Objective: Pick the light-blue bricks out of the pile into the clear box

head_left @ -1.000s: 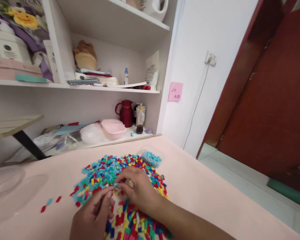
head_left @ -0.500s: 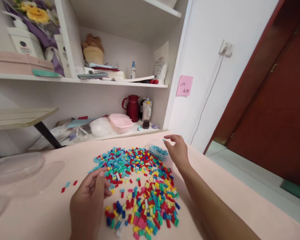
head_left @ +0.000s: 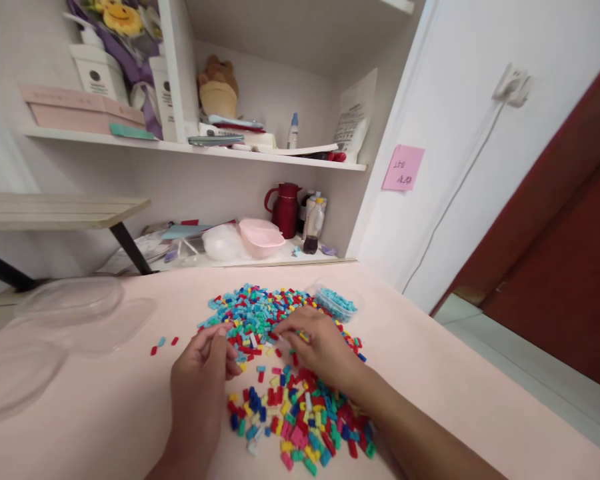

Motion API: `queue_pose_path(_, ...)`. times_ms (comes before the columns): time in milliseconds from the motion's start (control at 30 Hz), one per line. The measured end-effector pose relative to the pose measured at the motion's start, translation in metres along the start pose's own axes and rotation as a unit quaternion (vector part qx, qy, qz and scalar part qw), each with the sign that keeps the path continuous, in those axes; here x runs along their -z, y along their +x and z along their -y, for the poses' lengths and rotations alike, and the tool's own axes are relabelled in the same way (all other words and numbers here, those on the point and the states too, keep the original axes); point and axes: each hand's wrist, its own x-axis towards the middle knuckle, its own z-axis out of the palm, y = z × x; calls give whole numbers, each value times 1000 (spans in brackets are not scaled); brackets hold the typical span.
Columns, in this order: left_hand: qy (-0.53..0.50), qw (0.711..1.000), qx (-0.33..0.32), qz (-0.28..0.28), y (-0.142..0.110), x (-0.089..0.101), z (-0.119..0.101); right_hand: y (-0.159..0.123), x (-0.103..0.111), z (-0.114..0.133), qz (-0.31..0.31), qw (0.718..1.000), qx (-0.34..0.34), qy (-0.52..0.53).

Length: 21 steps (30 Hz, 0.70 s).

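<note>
A spread of small toy building bricks (head_left: 260, 308) in many colours covers the middle of the table. At its left edge rests my left hand (head_left: 205, 367), fingers curled and thumb laid against the index finger. Whatever is in that pinch, if anything, is too small to make out. My right hand (head_left: 323, 343) hovers over the pile, its index finger and thumb a little apart, tips down among the bricks. Light blue bricks fill a clear plastic container (head_left: 336, 303) behind the right hand, at the pile's far right edge.
Clear plastic lids or trays (head_left: 75, 300) lie at the left, near a few loose bricks (head_left: 161, 341). A low wooden stand (head_left: 60, 212) is behind them. At the back, a shelf unit holds a pink bowl (head_left: 261, 237), a red jug (head_left: 285, 210) and a bottle (head_left: 313, 227).
My right hand has moved from above the clear container, where a light blue brick showed at its fingertips, left and down to the pile. My left hand keeps its curled pose; the view has shifted.
</note>
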Motion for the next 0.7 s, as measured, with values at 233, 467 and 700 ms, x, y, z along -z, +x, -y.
queue_pose_path(233, -43, 998, 32, -17, 6, 0, 9, -3, -19, 9, 95, 995, 40, -18)
queue_pose_path(467, -67, 997, 41, -16, 4, 0, 7, -7, -30, 1, 142, 986, 61, -58)
queue_pose_path(700, -65, 997, 33, -13, 3, 2, 6, -8, -32, 0, 147, 985, 46, -77)
